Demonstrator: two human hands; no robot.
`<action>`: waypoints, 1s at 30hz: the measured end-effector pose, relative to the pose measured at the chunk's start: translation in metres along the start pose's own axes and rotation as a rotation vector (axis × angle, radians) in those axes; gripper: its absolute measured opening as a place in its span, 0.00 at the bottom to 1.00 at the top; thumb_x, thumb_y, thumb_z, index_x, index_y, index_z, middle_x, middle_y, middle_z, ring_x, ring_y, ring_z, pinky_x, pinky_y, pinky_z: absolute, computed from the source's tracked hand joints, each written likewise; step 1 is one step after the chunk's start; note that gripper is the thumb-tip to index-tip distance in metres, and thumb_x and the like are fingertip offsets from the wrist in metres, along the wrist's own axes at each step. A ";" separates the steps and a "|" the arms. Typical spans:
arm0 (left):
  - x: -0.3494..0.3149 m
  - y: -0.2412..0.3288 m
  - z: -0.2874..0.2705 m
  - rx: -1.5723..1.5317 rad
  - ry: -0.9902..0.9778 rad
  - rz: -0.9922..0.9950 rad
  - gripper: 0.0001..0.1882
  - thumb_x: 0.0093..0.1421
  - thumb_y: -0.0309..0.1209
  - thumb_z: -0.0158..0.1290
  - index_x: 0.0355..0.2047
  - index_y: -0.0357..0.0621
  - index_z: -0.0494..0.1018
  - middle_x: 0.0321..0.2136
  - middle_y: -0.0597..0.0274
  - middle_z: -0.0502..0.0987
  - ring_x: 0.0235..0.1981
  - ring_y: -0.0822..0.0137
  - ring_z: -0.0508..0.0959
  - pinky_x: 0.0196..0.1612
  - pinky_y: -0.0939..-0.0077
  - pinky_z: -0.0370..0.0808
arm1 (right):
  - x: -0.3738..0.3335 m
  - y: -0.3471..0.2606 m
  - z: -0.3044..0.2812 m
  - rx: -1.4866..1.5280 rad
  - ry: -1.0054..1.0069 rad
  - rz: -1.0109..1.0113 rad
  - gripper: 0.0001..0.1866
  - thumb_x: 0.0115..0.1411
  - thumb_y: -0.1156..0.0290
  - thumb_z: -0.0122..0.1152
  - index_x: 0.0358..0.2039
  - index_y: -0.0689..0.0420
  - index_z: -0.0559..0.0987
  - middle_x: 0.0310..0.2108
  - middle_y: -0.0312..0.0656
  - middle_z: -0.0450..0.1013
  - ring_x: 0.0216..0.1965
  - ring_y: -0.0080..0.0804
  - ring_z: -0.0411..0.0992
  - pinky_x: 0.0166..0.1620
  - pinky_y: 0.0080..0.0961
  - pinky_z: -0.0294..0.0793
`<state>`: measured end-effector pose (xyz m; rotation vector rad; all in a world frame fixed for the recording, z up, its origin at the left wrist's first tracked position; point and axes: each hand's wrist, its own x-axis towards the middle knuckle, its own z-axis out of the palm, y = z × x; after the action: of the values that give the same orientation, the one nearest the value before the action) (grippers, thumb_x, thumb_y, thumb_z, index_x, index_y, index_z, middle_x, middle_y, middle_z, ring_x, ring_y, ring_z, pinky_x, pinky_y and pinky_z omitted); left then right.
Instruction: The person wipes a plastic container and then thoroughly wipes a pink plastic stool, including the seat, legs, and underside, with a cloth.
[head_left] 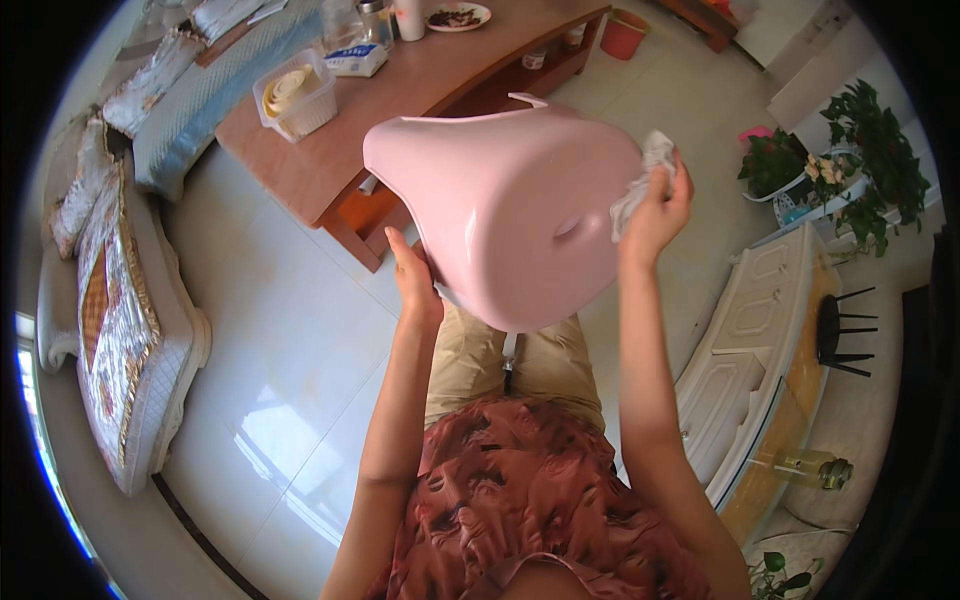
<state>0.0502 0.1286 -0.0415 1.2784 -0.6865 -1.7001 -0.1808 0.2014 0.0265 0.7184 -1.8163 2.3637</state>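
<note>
A pink plastic stool [500,200] is held up in front of me, tipped so that its smooth rounded seat with a small slot faces me. My left hand [412,278] grips the stool's lower left edge, thumb up along the outside and the other fingers hidden behind it. On the far right side, my right hand [657,212] has its fingers closed on a crumpled white cloth [630,205], which lies against the rim of the seat. Whether it is fabric or a wet wipe I cannot tell.
Beyond the stool stands a brown wooden coffee table [290,170] with a clear plastic container [300,115], a white-and-blue packet [356,60] and a plate [458,17]. A red bucket [624,35] sits behind. Sofas [130,330] line the left; a white cabinet [740,350] and plants [870,140] the right.
</note>
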 end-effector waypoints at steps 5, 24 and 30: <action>-0.027 0.005 0.013 -0.083 -0.104 0.059 0.45 0.66 0.66 0.29 0.49 0.31 0.73 0.39 0.59 0.79 0.41 0.67 0.75 0.43 0.73 0.71 | -0.098 -0.047 0.021 -0.159 -0.637 -0.759 0.22 0.48 0.85 0.56 0.41 0.48 0.85 0.50 0.33 0.74 0.52 0.37 0.66 0.57 0.33 0.61; -0.001 0.034 -0.066 -0.030 -0.221 0.042 0.42 0.67 0.64 0.26 0.62 0.39 0.61 0.55 0.51 0.71 0.54 0.59 0.74 0.52 0.65 0.78 | -0.042 -0.041 -0.071 0.113 -0.273 0.422 0.09 0.69 0.72 0.50 0.40 0.61 0.78 0.30 0.29 0.69 0.30 0.16 0.61 0.35 0.16 0.62; 0.023 0.013 -0.094 -0.014 -0.052 -0.008 0.47 0.64 0.68 0.30 0.55 0.32 0.70 0.44 0.52 0.78 0.45 0.61 0.79 0.44 0.67 0.79 | -0.056 -0.025 -0.056 0.103 -0.303 0.368 0.13 0.70 0.71 0.47 0.49 0.63 0.76 0.39 0.33 0.75 0.38 0.18 0.70 0.43 0.17 0.68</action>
<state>0.1413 0.1096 -0.0715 1.2321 -0.6996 -1.7474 -0.1402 0.2736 0.0157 0.8600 -2.1176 2.7208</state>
